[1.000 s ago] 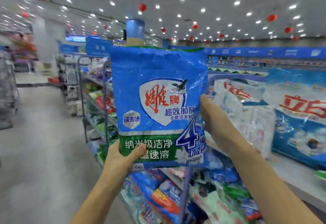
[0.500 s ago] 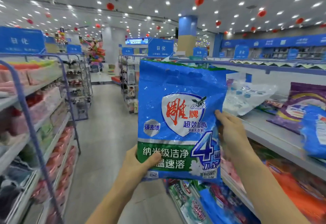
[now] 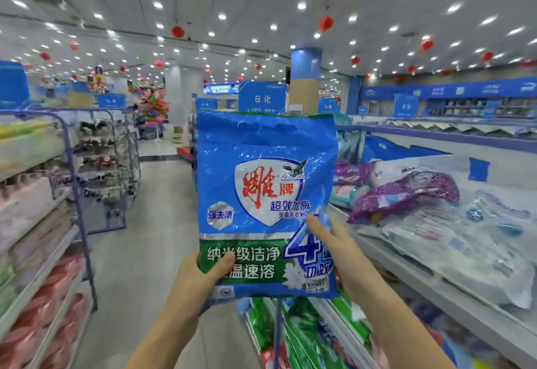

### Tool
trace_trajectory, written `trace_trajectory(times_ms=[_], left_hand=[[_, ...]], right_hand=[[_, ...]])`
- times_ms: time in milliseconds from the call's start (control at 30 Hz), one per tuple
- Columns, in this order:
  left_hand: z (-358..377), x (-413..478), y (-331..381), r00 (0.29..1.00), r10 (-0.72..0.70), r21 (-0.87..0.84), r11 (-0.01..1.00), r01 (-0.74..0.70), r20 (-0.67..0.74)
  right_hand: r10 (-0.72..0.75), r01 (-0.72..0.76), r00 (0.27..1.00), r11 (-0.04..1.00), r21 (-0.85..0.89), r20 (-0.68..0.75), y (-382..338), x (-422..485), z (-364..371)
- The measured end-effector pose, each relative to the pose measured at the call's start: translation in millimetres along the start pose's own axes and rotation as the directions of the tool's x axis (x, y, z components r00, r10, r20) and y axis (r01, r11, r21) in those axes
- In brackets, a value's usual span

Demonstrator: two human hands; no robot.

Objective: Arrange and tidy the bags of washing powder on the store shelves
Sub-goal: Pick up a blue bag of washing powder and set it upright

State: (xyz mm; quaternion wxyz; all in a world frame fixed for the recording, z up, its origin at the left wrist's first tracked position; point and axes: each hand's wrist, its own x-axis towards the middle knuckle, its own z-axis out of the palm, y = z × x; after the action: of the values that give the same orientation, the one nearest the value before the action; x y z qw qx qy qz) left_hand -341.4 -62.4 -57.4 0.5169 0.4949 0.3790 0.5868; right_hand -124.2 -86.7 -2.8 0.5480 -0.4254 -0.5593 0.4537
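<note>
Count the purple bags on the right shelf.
2 purple bags: one crumpled among the white bags, one farther back by the held blue bag. More may be hidden.

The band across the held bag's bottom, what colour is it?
Green band with white characters; head view.

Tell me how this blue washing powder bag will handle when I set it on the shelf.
Probably fairly firm: the blue bag stands upright though the left hand and right hand grip only its lower part. Its glossy, wrinkled film may be slippery.
</note>
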Motion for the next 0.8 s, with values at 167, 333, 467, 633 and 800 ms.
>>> trace_trajectory(times_ms=[167,333,467,633,800], left_hand=[[35.7,100.0,-23.1,0.997,-0.022,-0.021,1.0,0.023,0.076],[80.9,189.2,-40.7,0.973,0.056,-0.013,0.998,-0.055,0.223],[119.4,264.0,-50.1,0.923,0.111,-0.039,0.994,-0.104,0.368],[173.0,352.2,-53.0,0.784,0.17,-0.11,0.985,-0.13,0.597],[230.3,416.1,-45.1,0.678,0.265,-0.161,0.963,-0.215,0.685]], right_hand=[[-0.065,0.056,0.985,0.997,-0.058,-0.162,7.6,74.1,-38.2],[-0.192,0.134,0.915,0.974,-0.182,-0.354,8.8,126.2,-74.6],[-0.263,0.15,0.812,0.957,-0.25,-0.521,10.9,163.9,-94.4],[-0.301,0.091,0.632,0.944,-0.317,-0.714,9.9,212.3,-114.7],[-0.298,0.031,0.464,0.947,-0.321,-0.834,-5.2,256.4,-145.7]])
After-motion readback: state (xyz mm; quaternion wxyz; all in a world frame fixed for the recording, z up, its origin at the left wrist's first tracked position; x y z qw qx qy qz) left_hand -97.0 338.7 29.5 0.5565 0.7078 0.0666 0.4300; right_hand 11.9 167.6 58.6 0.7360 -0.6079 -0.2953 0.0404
